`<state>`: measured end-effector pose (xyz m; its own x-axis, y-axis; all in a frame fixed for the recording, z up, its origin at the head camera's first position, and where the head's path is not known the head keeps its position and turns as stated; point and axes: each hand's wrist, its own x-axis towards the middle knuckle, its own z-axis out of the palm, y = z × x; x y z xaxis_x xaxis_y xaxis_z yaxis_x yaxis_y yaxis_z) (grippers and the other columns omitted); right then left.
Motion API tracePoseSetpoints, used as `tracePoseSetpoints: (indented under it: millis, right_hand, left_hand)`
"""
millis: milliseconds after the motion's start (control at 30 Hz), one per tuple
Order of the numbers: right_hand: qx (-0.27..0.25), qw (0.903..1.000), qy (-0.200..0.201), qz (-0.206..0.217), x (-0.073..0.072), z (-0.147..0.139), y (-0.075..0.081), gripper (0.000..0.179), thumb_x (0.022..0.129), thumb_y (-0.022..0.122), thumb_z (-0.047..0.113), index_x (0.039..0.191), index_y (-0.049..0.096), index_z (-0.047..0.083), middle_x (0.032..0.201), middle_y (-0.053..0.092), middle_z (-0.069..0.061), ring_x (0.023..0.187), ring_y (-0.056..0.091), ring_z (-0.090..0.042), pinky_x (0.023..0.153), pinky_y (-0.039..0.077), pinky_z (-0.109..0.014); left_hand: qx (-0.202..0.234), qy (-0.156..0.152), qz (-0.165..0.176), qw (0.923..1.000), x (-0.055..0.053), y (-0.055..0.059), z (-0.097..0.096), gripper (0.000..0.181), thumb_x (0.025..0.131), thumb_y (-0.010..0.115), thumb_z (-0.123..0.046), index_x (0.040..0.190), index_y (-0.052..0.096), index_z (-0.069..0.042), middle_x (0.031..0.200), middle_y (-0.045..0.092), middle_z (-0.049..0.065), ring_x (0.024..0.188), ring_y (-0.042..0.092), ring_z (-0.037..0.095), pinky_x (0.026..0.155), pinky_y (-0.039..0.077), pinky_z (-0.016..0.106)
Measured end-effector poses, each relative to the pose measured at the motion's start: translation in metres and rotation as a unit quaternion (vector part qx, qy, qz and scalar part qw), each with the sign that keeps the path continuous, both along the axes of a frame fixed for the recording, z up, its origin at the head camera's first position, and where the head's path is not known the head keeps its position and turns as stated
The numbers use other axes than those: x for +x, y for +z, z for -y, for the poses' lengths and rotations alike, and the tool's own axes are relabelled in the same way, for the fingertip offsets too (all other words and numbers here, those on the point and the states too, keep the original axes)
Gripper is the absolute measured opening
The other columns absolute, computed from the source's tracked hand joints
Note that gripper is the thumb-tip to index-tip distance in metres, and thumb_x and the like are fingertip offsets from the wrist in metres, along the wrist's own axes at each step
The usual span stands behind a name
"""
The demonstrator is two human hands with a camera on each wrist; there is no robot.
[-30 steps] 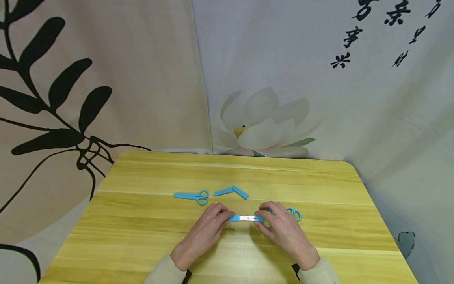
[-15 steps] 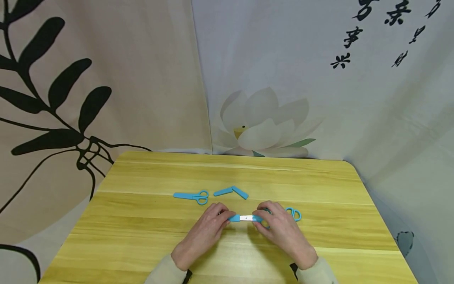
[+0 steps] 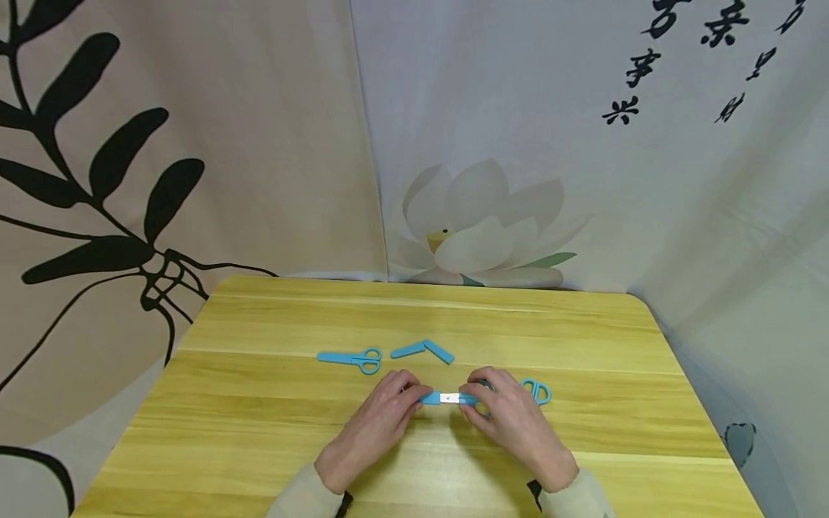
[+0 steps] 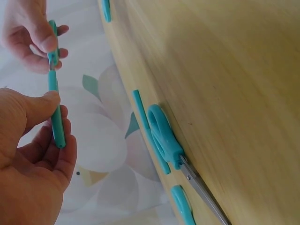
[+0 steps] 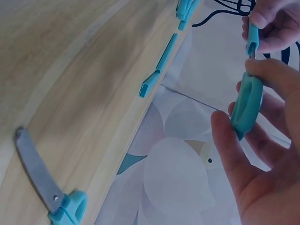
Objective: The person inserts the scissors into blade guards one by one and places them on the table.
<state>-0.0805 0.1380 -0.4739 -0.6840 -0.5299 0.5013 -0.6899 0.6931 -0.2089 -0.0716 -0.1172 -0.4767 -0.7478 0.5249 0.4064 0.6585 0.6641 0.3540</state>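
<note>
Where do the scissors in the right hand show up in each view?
Head: scissors below centre, slightly right of the middle.
Left wrist: upper left, partly hidden by the thumb.
Right wrist: right of centre, mostly upper half.
Shared landmark: the printed flower.

Place: indoors, a nook screened by hanging cloth; whether in a home, office or studio cannot be told.
Left cloth [image 3: 272, 144]: beige, in soft folds, printed with black leaves [image 3: 128, 152].
Back cloth [image 3: 518, 93]: pale, bearing a large lotus [image 3: 479, 244] just above the tabletop's far edge, with black characters [image 3: 727, 27] higher up.
Tabletop [image 3: 227, 410]: yellowish wood grain, rounded far corners, close against the cloth.
Scissors [image 3: 358, 358]: several blue-handled pairs, of a kind suiting home or office alike.
</note>
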Motion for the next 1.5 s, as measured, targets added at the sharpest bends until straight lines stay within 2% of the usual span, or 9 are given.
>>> tracePoseSetpoints:
  millis: [467, 767, 1133, 1500]
  right_hand:
    - [-0.002, 1.0000, 0.002, 0.009, 0.001, 0.006, 0.003, 0.023, 0.081, 0.091, 0.021, 0.100, 0.078, 0.018, 0.109, 0.066, 0.001, 0.099, 0.065, -0.021, 0.071, 0.058, -0.033]
    - [-0.019, 0.9995, 0.021, 0.013, 0.001, 0.009, 0.000, 0.027, 0.080, 0.092, 0.016, 0.102, 0.078, 0.012, 0.109, 0.069, -0.003, 0.085, 0.068, -0.014, 0.063, 0.057, -0.025]
    - [-0.019, 0.9991, 0.031, 0.020, -0.001, 0.015, 0.002, 0.026, 0.082, 0.090, 0.013, 0.104, 0.077, 0.010, 0.108, 0.070, 0.000, 0.085, 0.070, -0.011, 0.065, 0.057, -0.021]
    - [-0.020, 0.9992, 0.031, 0.014, -0.001, 0.019, 0.000, 0.024, 0.082, 0.090, 0.013, 0.102, 0.077, 0.009, 0.107, 0.069, 0.000, 0.084, 0.070, -0.011, 0.065, 0.058, -0.022]
  left_hand:
    - [0.004, -0.003, 0.001, 1.0000, -0.001, 0.001, -0.001, 0.020, 0.093, 0.077, -0.006, 0.112, 0.076, -0.012, 0.103, 0.061, -0.003, 0.091, 0.054, 0.013, 0.078, 0.051, 0.026]
    - [-0.005, 0.004, 0.005, 1.0000, -0.001, 0.001, -0.004, 0.020, 0.092, 0.078, -0.007, 0.112, 0.077, -0.012, 0.103, 0.062, -0.003, 0.092, 0.055, 0.012, 0.078, 0.052, 0.025]
    - [-0.001, 0.008, 0.006, 0.9999, -0.002, 0.003, -0.003, 0.023, 0.091, 0.080, -0.005, 0.113, 0.077, -0.012, 0.103, 0.061, -0.003, 0.092, 0.055, 0.012, 0.078, 0.053, 0.024]
    - [0.000, 0.000, -0.015, 0.9999, -0.003, 0.002, -0.001, 0.025, 0.089, 0.081, -0.003, 0.112, 0.076, -0.012, 0.102, 0.060, -0.003, 0.092, 0.056, 0.013, 0.080, 0.053, 0.026]
